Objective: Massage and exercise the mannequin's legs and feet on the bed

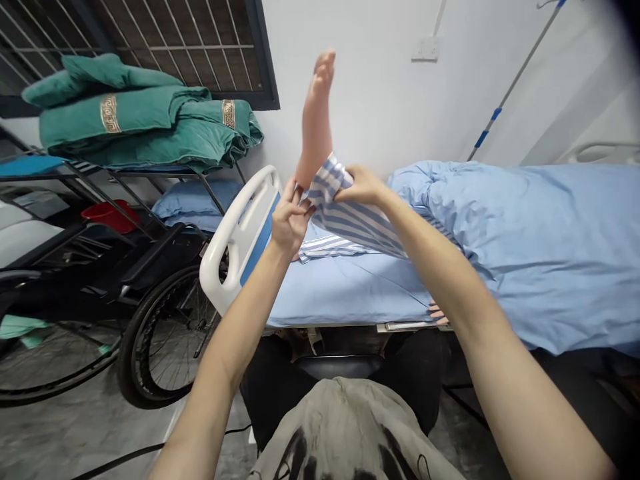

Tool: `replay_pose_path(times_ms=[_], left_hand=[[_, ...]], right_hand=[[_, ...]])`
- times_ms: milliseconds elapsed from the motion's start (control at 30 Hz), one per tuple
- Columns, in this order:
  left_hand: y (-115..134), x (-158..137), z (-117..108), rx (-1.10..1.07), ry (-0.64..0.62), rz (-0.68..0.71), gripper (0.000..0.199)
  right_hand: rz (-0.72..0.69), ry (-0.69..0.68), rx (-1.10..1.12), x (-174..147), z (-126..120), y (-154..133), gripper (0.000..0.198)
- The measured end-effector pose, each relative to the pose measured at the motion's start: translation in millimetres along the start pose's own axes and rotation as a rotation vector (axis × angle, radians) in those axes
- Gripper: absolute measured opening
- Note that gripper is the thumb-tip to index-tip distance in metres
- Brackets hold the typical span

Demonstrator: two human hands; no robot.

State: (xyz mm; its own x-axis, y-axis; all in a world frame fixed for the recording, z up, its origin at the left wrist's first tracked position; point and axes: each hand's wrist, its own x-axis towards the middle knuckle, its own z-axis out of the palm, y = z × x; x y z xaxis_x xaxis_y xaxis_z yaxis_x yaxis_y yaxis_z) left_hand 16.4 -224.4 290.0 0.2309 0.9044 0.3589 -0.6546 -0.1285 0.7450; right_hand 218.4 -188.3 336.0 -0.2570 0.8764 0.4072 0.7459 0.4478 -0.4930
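A bare foot (317,123) points upward above the bed, toes at the top; whether it is a person's or a manikin's I cannot tell. Its lower leg is inside a blue-and-white striped trouser leg (357,223), lifted off the mattress. My left hand (291,220) is under the heel and ankle, its fingers curled against the ankle and the trouser cuff. From the other side, my right hand (365,185) grips the striped cloth just past the ankle, thumb toward the foot. A second striped leg (335,248) lies on the blue sheet behind.
The white bed end board (215,267) stands left of the raised foot. Beyond it are a wheelchair wheel (165,340) and folded green bedding (145,127) on a rack. A blue quilt (550,247) covers the bed's right part. Another hand (438,313) shows at the mattress edge.
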Motion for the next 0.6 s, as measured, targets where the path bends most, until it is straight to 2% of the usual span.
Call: replay_pose_path(times_ms=[167,233,300,367,433,600], left_hand=[[10,22,38,0.035,-0.027,-0.021,0.06],[9,29,44,0.062,-0.021,-0.011,0.054],[5,30,39,0.107,-0.028,0.021,0.052],[-2,25,22,0.122,-0.03,0.055,0.057],[-11,15,-6,0.076,0.021,0.066,0.061],[-42,-18,-100,-0.13,0.259,-0.035,0.045]], right_hand=[[-0.027,0.12,0.035,-2,-40,7,0.048],[-0.035,0.136,0.009,-2,-45,9,0.048],[-0.031,0.123,-0.03,1,-40,9,0.049],[-0.027,0.081,-0.06,5,-22,8,0.05],[-0.028,0.018,-0.083,9,7,7,0.052],[-0.002,-0.145,-0.229,10,109,5,0.054]])
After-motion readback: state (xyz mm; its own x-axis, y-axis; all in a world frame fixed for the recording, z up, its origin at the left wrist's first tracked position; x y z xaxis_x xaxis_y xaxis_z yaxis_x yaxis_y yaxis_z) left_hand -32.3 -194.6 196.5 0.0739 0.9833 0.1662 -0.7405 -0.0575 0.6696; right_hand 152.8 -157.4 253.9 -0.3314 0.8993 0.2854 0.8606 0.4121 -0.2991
